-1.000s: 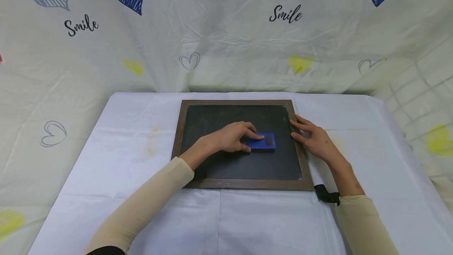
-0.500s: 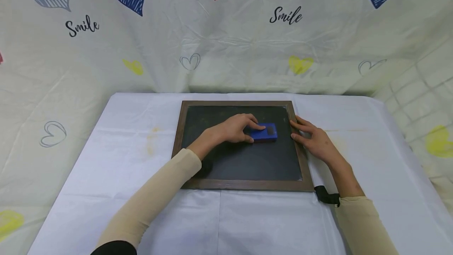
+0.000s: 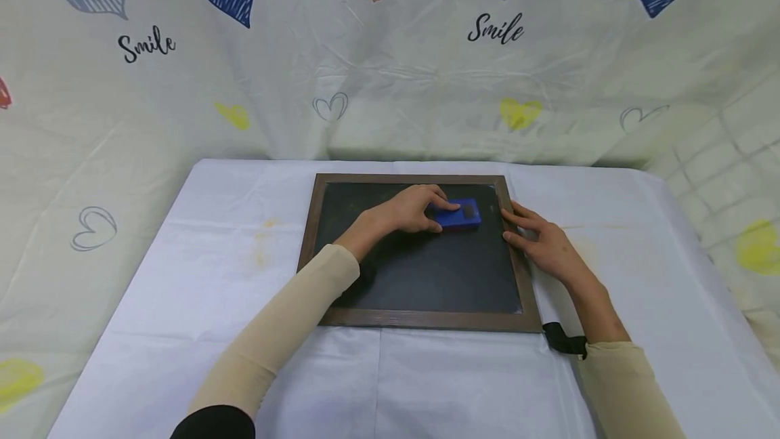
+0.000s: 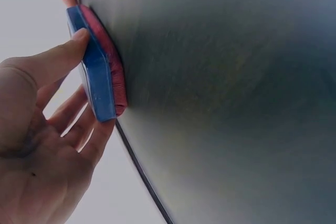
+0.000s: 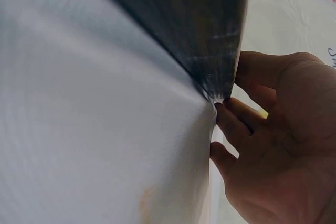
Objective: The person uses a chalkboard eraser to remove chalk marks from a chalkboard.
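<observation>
A small blackboard (image 3: 451,276) in a brown wooden frame lies flat on the white cloth. My left hand (image 3: 409,210) grips a blue board eraser (image 3: 468,221) by its left end, thumb on the near side. In the left wrist view, the eraser's red felt underside (image 4: 113,69) faces the dark board surface, seemingly against it. My right hand (image 3: 548,246) rests at the right side of the frame, fingers extended and fingertips touching its edge. The right wrist view has that hand (image 5: 278,135) at the frame's edge (image 5: 220,51), just above the cloth.
White cloth (image 3: 231,290) covers the table around the board, with faint yellow stains at left. A curtain (image 3: 414,53) printed with hearts and the word Smile hangs behind. A black strap (image 3: 563,341) sits by the right sleeve.
My left hand has slid the eraser up the board, away from me, and slightly to the right. The right hand stays at the frame's right edge.
</observation>
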A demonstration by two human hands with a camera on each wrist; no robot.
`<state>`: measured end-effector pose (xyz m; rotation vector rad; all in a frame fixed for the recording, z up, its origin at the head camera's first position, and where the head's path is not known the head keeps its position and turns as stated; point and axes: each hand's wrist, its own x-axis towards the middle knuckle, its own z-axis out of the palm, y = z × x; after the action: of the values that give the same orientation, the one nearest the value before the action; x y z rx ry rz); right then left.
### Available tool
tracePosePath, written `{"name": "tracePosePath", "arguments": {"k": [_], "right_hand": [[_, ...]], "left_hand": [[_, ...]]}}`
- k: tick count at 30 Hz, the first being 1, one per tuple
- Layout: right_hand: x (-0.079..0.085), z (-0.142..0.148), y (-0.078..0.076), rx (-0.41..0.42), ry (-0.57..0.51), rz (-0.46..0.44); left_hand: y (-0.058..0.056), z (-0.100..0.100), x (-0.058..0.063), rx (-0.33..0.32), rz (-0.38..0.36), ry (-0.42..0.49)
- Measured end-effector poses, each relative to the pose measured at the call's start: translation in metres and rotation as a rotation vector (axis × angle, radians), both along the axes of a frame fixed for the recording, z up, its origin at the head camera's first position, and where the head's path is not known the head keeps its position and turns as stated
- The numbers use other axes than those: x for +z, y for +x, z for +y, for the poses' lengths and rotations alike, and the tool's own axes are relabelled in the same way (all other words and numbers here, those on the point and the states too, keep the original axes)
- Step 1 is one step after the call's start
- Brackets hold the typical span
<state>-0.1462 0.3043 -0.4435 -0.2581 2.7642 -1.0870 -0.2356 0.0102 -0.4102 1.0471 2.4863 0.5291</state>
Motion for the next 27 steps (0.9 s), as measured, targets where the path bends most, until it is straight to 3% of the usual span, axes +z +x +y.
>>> {"name": "tracePosePath", "arguments": {"k": [11, 19, 27], "right_hand": [[-0.002, 0.000, -0.001, 0.002, 0.012, 0.005], [-0.002, 0.000, 0.000, 0.001, 0.013, 0.010], [-0.004, 0.000, -0.001, 0.003, 0.010, 0.015]], "left_hand": [[-0.009, 0.002, -0.002, 0.021, -0.010, 0.001], [-0.014, 0.005, -0.005, 0.038, 0.024, 0.002], [-0.012, 0.005, -0.004, 0.044, 0.045, -0.001]]}}
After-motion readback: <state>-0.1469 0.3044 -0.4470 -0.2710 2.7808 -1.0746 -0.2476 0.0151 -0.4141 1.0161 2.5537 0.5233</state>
